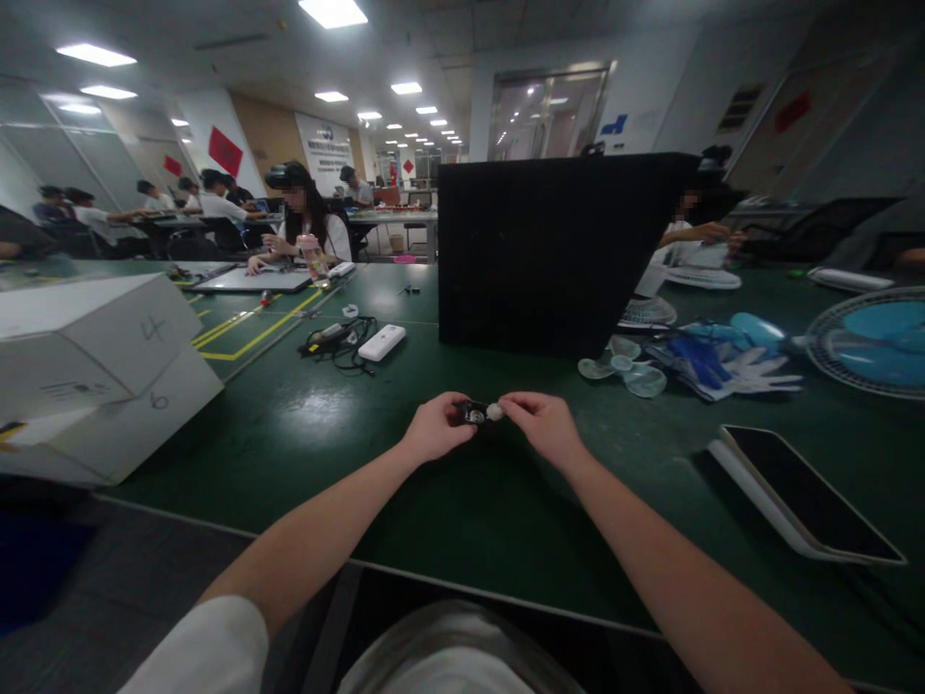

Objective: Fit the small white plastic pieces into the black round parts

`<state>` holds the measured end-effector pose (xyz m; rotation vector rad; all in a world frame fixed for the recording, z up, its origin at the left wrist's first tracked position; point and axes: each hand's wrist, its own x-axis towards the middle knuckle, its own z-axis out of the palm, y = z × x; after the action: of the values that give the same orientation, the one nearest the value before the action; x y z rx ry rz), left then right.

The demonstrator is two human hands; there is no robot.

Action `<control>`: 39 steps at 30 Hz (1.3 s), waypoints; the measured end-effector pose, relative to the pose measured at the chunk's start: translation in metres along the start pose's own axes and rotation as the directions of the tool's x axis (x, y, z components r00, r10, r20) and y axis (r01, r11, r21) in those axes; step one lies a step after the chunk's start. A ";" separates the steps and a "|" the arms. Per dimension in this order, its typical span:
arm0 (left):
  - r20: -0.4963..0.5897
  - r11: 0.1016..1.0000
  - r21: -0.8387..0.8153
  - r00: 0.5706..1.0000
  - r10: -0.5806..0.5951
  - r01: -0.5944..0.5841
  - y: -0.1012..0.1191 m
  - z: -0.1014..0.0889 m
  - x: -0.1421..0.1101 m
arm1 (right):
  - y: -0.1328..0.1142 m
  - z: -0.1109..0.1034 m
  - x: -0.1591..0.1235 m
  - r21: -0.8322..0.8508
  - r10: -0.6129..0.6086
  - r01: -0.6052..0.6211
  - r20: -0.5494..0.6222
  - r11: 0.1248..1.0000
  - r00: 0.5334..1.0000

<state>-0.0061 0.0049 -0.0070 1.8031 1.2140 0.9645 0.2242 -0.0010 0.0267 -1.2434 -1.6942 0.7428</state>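
Observation:
Above the green table point(405, 492), my left hand point(436, 429) is closed on a small black part point(475, 414) with a shiny round silver piece in it. Its exact kind is too small to tell. My right hand point(543, 422) pinches a small whitish round piece point(495, 412) between thumb and fingertips. The whitish piece sits right beside the black part; whether the two are joined I cannot make out. Both hands are close together over the middle of the table, with the forearms reaching in from the near edge.
A black box point(549, 255) stands just beyond my hands. White boxes point(93, 376) are at left, a white power bank point(383, 342) and cables point(336, 339) behind. At right lie a clear fan blade point(622, 364), gloves point(704, 361), a fan point(878, 337) and a phone-like device point(802, 492). Other people sit farther off.

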 end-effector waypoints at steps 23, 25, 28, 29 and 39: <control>0.006 0.982 -0.158 0.995 -0.100 0.099 -0.005 -0.006 0.007 | 0.064 -0.075 0.038 0.687 0.613 -0.486 0.074 0.540 0.787; 0.005 0.979 -0.176 0.994 -0.108 0.107 -0.007 -0.005 0.008 | 0.065 -0.074 0.037 0.736 0.612 -0.469 0.094 0.489 0.785; 0.010 0.971 -0.208 0.993 -0.117 0.116 -0.009 -0.003 0.008 | 0.065 -0.073 0.038 0.820 0.637 -0.428 0.105 0.379 0.764; 0.014 0.968 -0.221 0.993 -0.118 0.118 -0.009 -0.003 0.009 | 0.066 -0.073 0.038 0.836 0.645 -0.419 0.105 0.355 0.757; -0.022 0.951 -0.292 0.993 -0.115 0.104 -0.018 -0.016 0.017 | 0.069 -0.075 0.040 0.836 0.659 -0.426 0.107 0.346 0.744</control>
<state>-0.0222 0.0288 -0.0130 1.4782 1.1173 1.0577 0.3166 0.0569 0.0124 -1.0952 -0.4487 1.5072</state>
